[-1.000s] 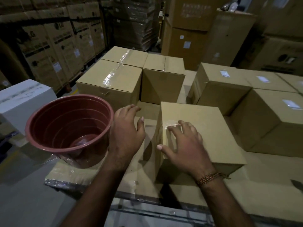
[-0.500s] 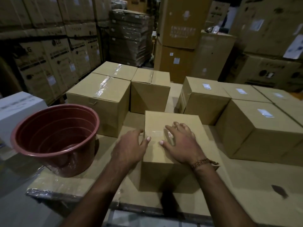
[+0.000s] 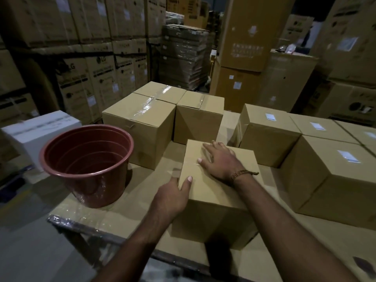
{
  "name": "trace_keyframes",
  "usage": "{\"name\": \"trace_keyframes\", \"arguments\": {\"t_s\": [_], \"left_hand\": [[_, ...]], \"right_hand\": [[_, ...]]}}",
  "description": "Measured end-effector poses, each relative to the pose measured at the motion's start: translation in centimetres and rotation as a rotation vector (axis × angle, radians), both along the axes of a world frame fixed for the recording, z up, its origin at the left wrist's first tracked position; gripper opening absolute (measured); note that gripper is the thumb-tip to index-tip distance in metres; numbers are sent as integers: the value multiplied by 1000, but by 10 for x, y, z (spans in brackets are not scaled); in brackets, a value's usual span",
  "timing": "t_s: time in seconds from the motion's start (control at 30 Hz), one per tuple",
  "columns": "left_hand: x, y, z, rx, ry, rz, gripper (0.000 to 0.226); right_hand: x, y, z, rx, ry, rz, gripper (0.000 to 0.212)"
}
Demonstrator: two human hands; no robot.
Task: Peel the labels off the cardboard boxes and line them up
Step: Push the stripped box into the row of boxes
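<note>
The box point(image 3: 219, 192) is being steadied: gripped at its corner by the left hand point(image 3: 173, 197); pressed flat under the open right hand point(image 3: 220, 161), seemingly for lining up.

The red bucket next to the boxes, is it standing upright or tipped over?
Upright. The red bucket stands on its base on the cardboard-covered surface, its open mouth facing up and its ribbed inside showing.

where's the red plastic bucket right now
In the head view, the red bucket stands upright at the left end of the cardboard-covered table, near its front edge, in front of a taped box and left of the left hand.
</note>
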State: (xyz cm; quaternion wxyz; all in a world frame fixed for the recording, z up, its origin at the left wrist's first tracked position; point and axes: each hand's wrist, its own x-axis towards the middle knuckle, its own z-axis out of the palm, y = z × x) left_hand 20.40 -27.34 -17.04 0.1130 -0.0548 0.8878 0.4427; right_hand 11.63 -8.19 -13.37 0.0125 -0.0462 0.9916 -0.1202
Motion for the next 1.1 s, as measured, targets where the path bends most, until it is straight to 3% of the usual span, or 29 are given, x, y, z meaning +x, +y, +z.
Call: {"name": "trace_keyframes", "arguments": {"t_s": [0.2, 0.4, 0.5, 0.77, 0.93, 1.03, 1.1], "left_hand": [[3, 2, 8, 313, -143, 150, 55], [7, 13, 11, 384, -111, 232, 39], [7, 15, 23, 383, -24, 241, 38], [3, 23, 52, 168, 403, 119, 80], [-16, 8, 57, 24, 471, -2, 97], [-30, -3, 46, -119, 400, -106, 100], [-40, -9, 36, -225, 432, -195, 101]], "right_hand": [[-23, 1, 3, 23, -19, 0, 94], [-21, 19, 12, -96, 1, -85, 116], [-9, 31, 26, -231, 99, -131, 107], [12, 68, 50, -542, 428, -213, 70], [38, 84, 27, -776, 396, -257, 75], [56, 85, -8, -762, 378, -257, 77], [66, 86, -32, -707, 366, -269, 93]]}}
